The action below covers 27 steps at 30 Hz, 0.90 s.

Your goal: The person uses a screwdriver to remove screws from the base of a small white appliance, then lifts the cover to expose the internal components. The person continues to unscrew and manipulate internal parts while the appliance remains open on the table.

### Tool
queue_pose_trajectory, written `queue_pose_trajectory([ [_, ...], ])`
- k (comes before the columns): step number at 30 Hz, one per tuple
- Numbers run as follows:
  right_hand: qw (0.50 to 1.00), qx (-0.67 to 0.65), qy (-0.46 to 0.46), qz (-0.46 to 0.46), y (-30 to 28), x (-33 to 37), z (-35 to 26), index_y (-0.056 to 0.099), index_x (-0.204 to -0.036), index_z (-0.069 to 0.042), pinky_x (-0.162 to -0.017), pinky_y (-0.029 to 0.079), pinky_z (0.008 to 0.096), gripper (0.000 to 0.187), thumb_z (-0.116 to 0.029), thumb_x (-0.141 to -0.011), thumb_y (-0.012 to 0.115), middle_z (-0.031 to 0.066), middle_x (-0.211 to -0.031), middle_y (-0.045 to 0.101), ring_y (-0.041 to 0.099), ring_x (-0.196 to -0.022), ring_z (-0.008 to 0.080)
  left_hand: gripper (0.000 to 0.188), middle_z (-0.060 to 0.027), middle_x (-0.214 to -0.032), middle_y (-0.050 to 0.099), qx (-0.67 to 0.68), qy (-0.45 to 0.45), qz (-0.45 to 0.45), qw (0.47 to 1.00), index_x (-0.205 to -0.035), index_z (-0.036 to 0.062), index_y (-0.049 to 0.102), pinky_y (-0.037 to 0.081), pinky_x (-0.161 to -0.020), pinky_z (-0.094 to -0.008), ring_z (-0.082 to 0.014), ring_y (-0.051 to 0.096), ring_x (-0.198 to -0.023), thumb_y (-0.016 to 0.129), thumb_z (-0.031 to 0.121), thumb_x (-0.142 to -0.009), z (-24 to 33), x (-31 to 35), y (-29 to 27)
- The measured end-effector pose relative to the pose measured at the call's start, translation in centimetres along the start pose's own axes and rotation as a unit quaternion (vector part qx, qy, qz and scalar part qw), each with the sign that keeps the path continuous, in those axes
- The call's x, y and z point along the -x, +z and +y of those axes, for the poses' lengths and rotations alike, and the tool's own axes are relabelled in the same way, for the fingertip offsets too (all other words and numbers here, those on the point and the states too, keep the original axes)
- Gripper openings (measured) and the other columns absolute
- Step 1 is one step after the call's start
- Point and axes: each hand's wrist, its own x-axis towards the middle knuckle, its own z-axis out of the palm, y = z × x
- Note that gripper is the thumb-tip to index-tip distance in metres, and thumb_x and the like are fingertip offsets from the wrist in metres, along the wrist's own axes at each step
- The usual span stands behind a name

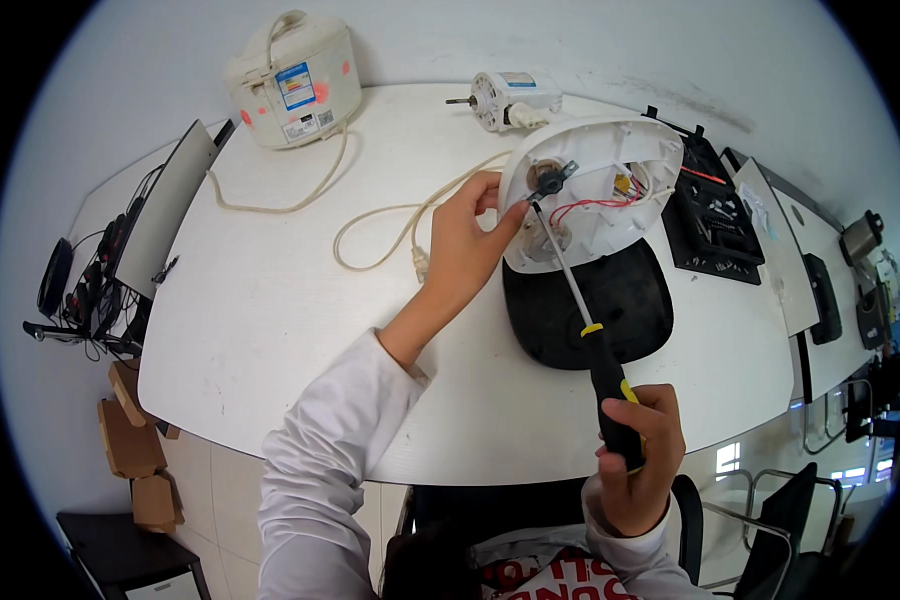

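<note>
My right hand point(642, 455) is wrapped round the black and yellow handle of a screwdriver point(573, 285). Its shaft slants up and away, and the tip reaches a small black part with metal tabs point(550, 181) inside a white plastic housing point(597, 155). That housing is tilted up, hollow side toward me, with red wires point(595, 203) inside. At its left rim my left hand point(467, 240) is closed, thumb inside by the metal tab and the other fingers partly hidden. A black rounded base point(610, 310) lies under the housing's near side.
A white rice cooker point(295, 85) with a cord stands at the back left. Behind the housing lies a motor point(510, 100) with a metal shaft. To the right is a black tool case point(715, 215) holding small parts. A pale power cord point(370, 212) curls beside my left hand.
</note>
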Motion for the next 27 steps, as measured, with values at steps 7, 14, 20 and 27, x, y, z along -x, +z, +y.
queue_pose_trajectory([
  [7,0.986,0.034,-0.019,0.165,0.8,0.6,1.1,0.047,-0.11,-0.004,-0.075,0.046,0.0269,0.044,-0.005,-0.074,0.072,0.0152,-0.105,0.046,0.054,-0.092,0.0248,0.023,-0.0082,-0.092,0.066,0.001,-0.002,0.005,1.0,-0.101,-0.0011,0.057,0.046,-0.083,-0.0275,-0.0132,0.061,-0.084,0.066,0.009,-0.082,0.0,0.1,0.1],
  [14,0.973,0.156,-0.133,0.109,0.2,-0.3,0.9,0.046,-0.115,-0.01,-0.067,0.047,0.0272,0.046,-0.008,-0.076,0.071,0.0177,-0.116,0.046,0.054,-0.095,0.025,0.022,-0.0078,-0.091,0.066,-0.007,-0.011,0.002,1.0,-0.101,-0.001,0.057,0.046,-0.081,-0.0269,-0.0128,0.061,-0.084,0.066,0.008,-0.083,0.0,0.1,-0.1],
  [20,0.988,-0.025,-0.033,0.147,0.8,0.6,0.8,0.028,-0.127,-0.002,-0.066,0.046,0.0275,0.052,-0.036,-0.093,0.048,0.0225,-0.113,0.051,0.055,-0.074,0.0194,0.022,-0.007,-0.091,0.066,-0.014,-0.011,0.0,1.0,-0.101,-0.0004,0.058,0.047,-0.08,-0.0273,-0.0129,0.061,-0.082,0.066,0.01,-0.083,-0.2,-0.1,0.0],
  [27,0.989,0.071,0.024,0.131,0.2,1.7,1.3,0.035,-0.123,-0.001,-0.075,0.044,0.0292,0.04,-0.015,-0.089,0.052,0.0204,-0.109,0.047,0.054,-0.084,0.0211,0.023,-0.0052,-0.091,0.066,-0.021,-0.018,-0.001,1.0,-0.102,0.001,0.058,0.047,-0.076,-0.027,-0.0116,0.061,-0.081,0.066,0.012,-0.083,-0.6,0.0,0.0],
])
